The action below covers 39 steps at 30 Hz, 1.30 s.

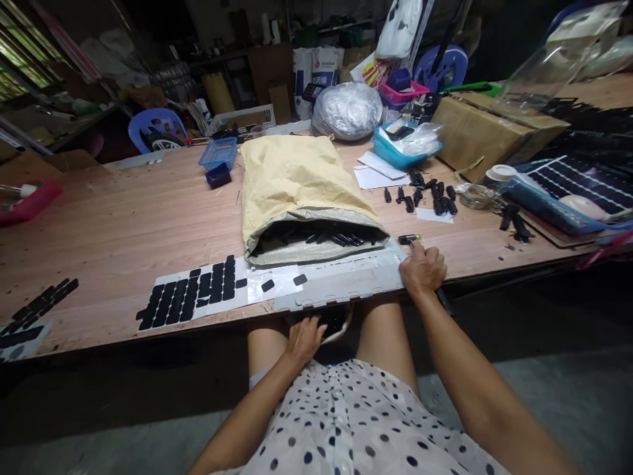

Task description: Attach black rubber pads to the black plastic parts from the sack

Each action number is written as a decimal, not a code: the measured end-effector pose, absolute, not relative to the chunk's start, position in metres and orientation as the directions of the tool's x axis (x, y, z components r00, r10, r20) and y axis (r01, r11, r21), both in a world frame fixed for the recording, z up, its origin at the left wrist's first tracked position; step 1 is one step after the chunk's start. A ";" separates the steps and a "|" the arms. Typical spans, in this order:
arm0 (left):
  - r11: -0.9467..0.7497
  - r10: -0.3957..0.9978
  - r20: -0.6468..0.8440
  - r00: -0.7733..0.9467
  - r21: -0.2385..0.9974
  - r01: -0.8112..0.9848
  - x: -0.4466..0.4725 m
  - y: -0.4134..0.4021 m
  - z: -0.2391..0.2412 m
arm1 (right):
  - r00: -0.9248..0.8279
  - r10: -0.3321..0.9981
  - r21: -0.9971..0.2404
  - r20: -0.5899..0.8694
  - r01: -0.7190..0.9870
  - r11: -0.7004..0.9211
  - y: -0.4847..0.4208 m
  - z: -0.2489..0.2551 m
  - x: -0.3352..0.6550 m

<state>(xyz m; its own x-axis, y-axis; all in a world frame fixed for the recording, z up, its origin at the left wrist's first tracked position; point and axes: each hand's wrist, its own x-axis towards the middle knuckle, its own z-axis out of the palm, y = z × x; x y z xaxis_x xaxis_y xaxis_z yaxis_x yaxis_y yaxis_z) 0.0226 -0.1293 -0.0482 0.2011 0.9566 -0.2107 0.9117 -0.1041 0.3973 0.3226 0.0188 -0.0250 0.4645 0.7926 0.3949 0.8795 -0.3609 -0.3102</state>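
Note:
My right hand (pixel 422 269) rests at the wooden table's (pixel 123 231) front edge, fingers closed round a thin dark tool whose end sticks out below the wrist. It sits at the right end of a white backing sheet (pixel 341 284). My left hand (pixel 304 338) is down between my knees, fingers curled into a pale bowl of small black parts (pixel 336 323). A tan sack (pixel 297 191) lies open in front of me, with black parts showing in its mouth. A sheet of black stickers (pixel 192 293) lies to the left.
Loose black caps (pixel 425 194) lie scattered at right, by a blue tray (pixel 403 148) and a cardboard box (pixel 484 132). A blue basket (pixel 217 153) stands at the back left, a red tray (pixel 30 201) at far left. More sticker sheets (pixel 30 316) lie at the left front edge.

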 end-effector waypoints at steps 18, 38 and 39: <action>0.136 0.962 0.189 -0.198 0.296 0.945 -0.043 0.090 0.036 | 0.464 0.812 -0.314 0.353 0.877 -0.365 0.016 -0.014 0.309; -0.189 0.982 0.093 0.166 0.595 0.781 0.009 -0.024 0.004 | 0.575 0.785 -0.497 0.231 0.763 -0.413 0.017 0.005 0.326; -0.173 0.984 0.081 0.156 0.599 0.782 0.010 -0.023 0.004 | 0.596 0.771 -0.543 0.225 0.733 -0.409 0.014 0.009 0.327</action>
<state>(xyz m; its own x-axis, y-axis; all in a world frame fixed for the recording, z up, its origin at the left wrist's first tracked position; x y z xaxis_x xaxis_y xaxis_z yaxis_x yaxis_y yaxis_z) 0.0097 -0.0234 0.0042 0.1559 0.9845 0.0809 0.7818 -0.1730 0.5990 0.3268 0.0145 0.0094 0.5962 0.7707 0.2248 0.7332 -0.4087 -0.5434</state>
